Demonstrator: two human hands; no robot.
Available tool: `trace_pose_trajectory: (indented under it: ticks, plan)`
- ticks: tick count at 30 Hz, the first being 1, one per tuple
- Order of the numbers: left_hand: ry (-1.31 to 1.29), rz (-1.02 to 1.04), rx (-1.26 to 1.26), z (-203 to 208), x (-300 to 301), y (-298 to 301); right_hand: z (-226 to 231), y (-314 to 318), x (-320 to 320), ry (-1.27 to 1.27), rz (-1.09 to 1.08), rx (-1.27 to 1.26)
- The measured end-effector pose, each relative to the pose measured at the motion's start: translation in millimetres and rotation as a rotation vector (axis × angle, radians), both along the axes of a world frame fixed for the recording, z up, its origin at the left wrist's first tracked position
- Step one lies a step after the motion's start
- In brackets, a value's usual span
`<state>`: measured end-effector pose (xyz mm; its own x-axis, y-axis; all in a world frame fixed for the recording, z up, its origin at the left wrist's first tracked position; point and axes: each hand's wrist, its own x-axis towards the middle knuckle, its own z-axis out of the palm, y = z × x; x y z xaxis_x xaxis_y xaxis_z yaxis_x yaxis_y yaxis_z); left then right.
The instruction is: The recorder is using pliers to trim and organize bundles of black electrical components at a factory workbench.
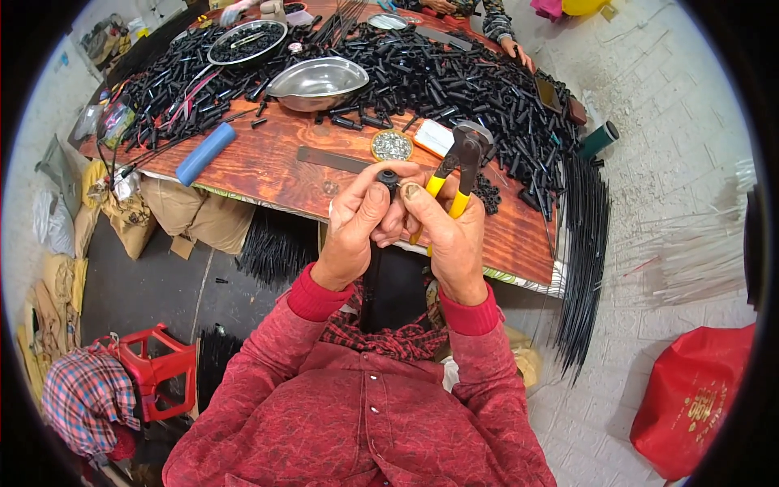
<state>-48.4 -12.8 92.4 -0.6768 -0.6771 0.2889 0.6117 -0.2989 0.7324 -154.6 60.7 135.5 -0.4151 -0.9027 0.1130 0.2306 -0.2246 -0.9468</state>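
Note:
My left hand (357, 215) is closed round a small black tubular piece (389, 180), its round end showing above the fingers. Close beside it, my right hand (445, 231) has its fingers wrapped round pincers (461, 158) with yellow handles and a dark metal head, which points up and away. The right thumb presses near the end of the black piece. Just beyond my hands stands a round dish (392, 145) of small silvery metal parts. Whether a small metal part sits between my fingertips I cannot make out.
A large heap of black tubular pieces (487, 89) covers the far part of the wooden table (272, 170). A metal bowl (318, 81), a blue roll (205, 153) and a flat metal strip (333, 159) lie nearby. Another person's hand (517, 53) is at the far right.

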Motion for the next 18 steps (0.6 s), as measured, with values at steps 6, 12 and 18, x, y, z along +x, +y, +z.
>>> trace_pose_trajectory:
  ticks: [6, 12, 18]
  plan:
    - [-0.014, 0.053, -0.011, 0.0, -1.1, 3.4, -5.8, -4.1, 5.9, -0.007, -0.08, -0.035]
    - [0.004, 0.05, -0.003, -0.8, -1.1, 1.8, -5.7, -3.9, 4.5, -0.044, -0.077, -0.031]
    - [-0.011, 0.051, -0.006, -0.2, 0.0, 1.1, -6.4, -5.0, 5.2, -0.03, -0.077, -0.038]
